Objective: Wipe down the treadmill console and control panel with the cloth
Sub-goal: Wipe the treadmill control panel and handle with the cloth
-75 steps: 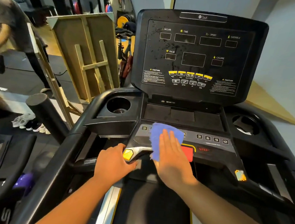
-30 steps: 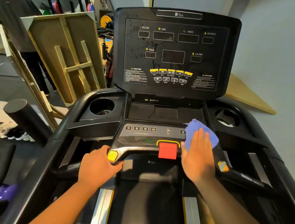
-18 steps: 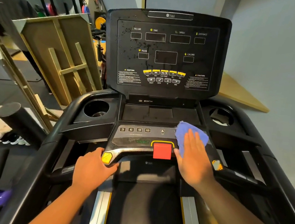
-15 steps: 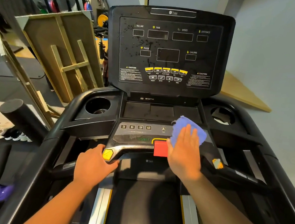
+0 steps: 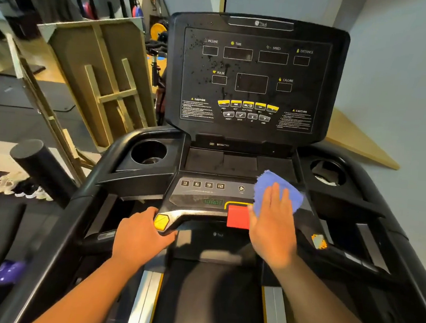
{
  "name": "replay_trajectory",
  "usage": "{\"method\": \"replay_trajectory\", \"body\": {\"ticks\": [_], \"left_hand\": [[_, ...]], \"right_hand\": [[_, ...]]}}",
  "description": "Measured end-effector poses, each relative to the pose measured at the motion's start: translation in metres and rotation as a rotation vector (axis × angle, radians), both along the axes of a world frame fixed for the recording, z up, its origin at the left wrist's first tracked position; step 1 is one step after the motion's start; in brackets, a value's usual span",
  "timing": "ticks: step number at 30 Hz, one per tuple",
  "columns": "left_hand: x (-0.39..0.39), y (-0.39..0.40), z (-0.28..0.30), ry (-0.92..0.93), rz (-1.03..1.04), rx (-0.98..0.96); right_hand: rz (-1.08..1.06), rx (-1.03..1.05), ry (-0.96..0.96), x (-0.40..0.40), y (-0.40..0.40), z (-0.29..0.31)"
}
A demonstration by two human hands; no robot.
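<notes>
Blue cloth point(image 5: 278, 193) lies on the right side of the treadmill control panel point(image 5: 204, 194), just beside the red stop button point(image 5: 238, 216). The right hand point(image 5: 273, 226) presses flat on the cloth with straight fingers. The left hand point(image 5: 141, 237) is curled over the silver handlebar point(image 5: 194, 215), next to a yellow button point(image 5: 160, 222). Behind them, the black console screen point(image 5: 252, 79) stands up with little wet drops on its left part.

I see blue cloth point(image 5: 274, 186) crumpled flat on control panel point(image 5: 203, 199), at 3 o'clock; console point(image 5: 255, 82) upright, droplet-spotted.
</notes>
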State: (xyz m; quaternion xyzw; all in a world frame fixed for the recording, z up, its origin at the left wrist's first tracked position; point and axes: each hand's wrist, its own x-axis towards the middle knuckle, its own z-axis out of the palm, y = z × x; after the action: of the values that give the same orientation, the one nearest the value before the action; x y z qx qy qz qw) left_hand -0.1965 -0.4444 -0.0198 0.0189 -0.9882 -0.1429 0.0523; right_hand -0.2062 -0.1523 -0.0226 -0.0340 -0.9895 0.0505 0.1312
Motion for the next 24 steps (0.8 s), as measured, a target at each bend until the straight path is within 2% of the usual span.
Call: {"method": "replay_trajectory", "body": {"ticks": [3,6,9,11,12,15,18,21,24], "left_hand": [[0.000,0.001,0.001,-0.009,0.001,0.007],[0.000,-0.002,0.000,-0.013,-0.002,0.013],[-0.001,-0.003,-0.002,-0.004,-0.008,0.020],[-0.001,-0.002,-0.001,-0.009,-0.006,0.008],[-0.001,-0.002,-0.001,-0.011,-0.003,0.005],[0.000,0.001,0.001,-0.021,0.009,0.000],[0.000,0.001,0.002,-0.035,0.019,-0.007],[0.000,0.003,0.002,-0.031,0.024,-0.012],[-0.001,0.002,0.000,-0.031,0.030,-0.009]], "right_hand": [[0.236,0.055,-0.002,0.005,0.010,-0.012],[0.239,0.099,0.048,0.033,0.054,-0.027],[0.030,-0.001,0.021,0.033,0.071,-0.023],[-0.139,-0.034,-0.019,0.011,0.054,-0.004],[-0.157,-0.041,-0.027,0.002,0.044,0.003],[0.014,0.002,-0.038,-0.006,0.025,0.004],[0.157,0.117,-0.095,0.015,0.048,-0.011],[0.010,0.013,-0.108,0.029,0.073,-0.012],[-0.173,-0.109,-0.054,0.019,0.054,-0.003]]}}
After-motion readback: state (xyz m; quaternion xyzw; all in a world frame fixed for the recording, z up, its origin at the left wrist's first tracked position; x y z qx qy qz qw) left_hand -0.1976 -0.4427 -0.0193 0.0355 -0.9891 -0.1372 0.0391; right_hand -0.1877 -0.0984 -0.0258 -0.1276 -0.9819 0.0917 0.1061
